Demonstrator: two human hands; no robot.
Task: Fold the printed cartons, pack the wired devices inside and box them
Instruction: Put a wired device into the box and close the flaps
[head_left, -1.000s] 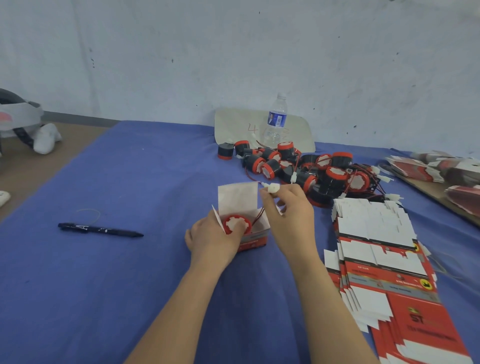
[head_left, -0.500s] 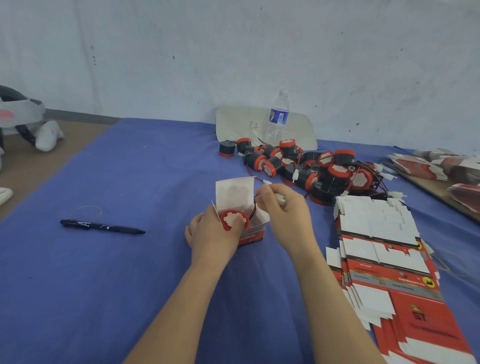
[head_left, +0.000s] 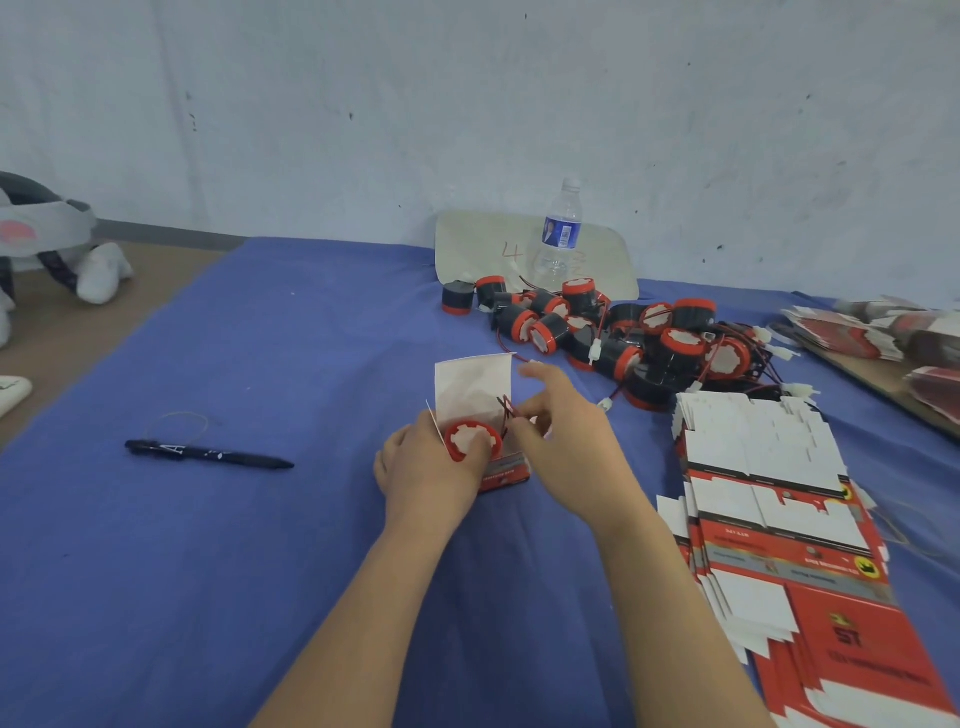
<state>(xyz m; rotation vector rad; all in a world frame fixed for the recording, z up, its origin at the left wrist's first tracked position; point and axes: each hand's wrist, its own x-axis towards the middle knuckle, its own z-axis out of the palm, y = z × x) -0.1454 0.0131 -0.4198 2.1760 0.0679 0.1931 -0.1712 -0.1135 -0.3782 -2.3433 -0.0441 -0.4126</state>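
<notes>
Head view: at the table's middle, our left hand (head_left: 426, 467) curled round the open carton (head_left: 475, 387), steadying it with the device (head_left: 472, 440) seated inside. Our right hand (head_left: 571, 447) pinched its wire (head_left: 506, 410) between fingertips, probably to tuck it under the raised flap.

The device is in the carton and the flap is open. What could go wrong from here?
1. The red and black wire pinched by the right hand loops above the mouth of the small red printed carton; it could get trapped under the upright white flap on closing.
2. The round red-capped device sits high at the mouth under the thumb of the left hand; the flap may not shut flat.
</notes>
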